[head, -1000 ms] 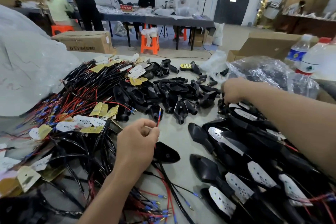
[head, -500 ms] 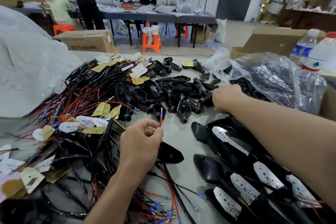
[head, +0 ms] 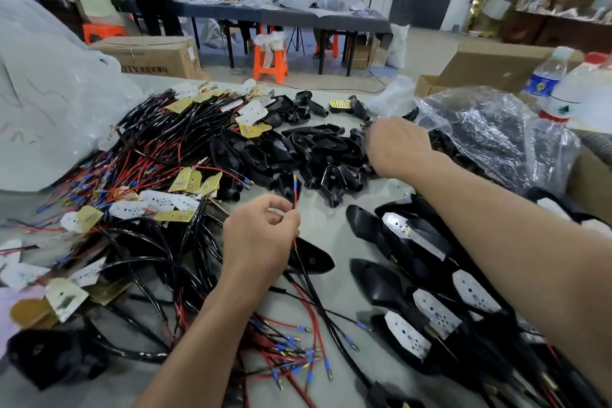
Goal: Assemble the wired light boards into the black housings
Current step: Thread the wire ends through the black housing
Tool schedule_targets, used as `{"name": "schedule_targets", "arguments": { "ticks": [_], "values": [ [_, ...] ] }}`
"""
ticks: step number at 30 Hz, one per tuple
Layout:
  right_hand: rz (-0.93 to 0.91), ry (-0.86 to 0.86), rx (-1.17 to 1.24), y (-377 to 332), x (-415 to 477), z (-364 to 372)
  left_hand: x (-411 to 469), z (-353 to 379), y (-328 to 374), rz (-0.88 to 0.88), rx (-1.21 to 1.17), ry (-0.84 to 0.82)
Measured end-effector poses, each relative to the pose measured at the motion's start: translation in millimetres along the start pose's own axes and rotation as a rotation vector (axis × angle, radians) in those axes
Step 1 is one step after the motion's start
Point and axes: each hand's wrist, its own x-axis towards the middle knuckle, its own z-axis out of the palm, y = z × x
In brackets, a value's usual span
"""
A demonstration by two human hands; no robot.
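Left hand (head: 260, 237), right hand (head: 397, 146): both bare. Left forearm (head: 198, 334) and right forearm (head: 516, 242): bare along their whole visible length, out to the frame edge. Right hand slightly motion-blurred, so finger detail is unreadable. Right forearm appears broader, nearer the lens.

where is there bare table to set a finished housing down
One bare strip of table: between the left hand, the loose housings beyond and the finished row at right. A thinner patch lies by the far edge. Wired boards crowd the left side.
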Motion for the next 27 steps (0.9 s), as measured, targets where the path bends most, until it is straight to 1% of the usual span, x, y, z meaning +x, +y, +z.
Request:
{"name": "schedule_targets", "arguments": {
  "ticks": [2,4,6,7,9,12,14,16,18,21,23,27],
  "values": [
    [0.073,-0.013,0.397,-15,-17,-8,-4,1,1,0.024,0.055,0.005],
    [0.195,0.010,0.933,-31,-48,-7,-7,1,3,0.056,0.081,0.007],
    [0.360,0.012,1.462,-47,-81,-3,-11,1,5,0.094,0.078,0.007],
    [0.424,0.006,1.654,-53,-95,1,-13,1,6,0.114,0.084,0.014],
    [0.500,0.017,1.866,-60,-117,10,-17,1,6,0.142,0.107,0.032],
    [0.540,0.008,2.039,-59,-135,19,-20,3,3,0.178,0.112,0.032],
    [0.556,-0.043,2.105,-58,-141,22,-22,5,3,0.201,0.134,0.043],
    [0.538,-0.081,2.081,-56,-143,23,-22,7,4,0.222,0.175,0.068],
    [0.534,-0.082,2.029,-53,-144,25,-22,8,6,0.226,0.177,0.084],
    [0.544,-0.050,2.039,-48,-145,28,-19,9,6,0.187,0.171,0.043],
    [0.518,-0.018,2.029,-47,-144,30,-18,10,5,0.163,0.174,0.003],
    [0.447,0.051,1.904,-46,-142,30,-18,10,5,0.149,0.169,-0.056]
  ]
}}
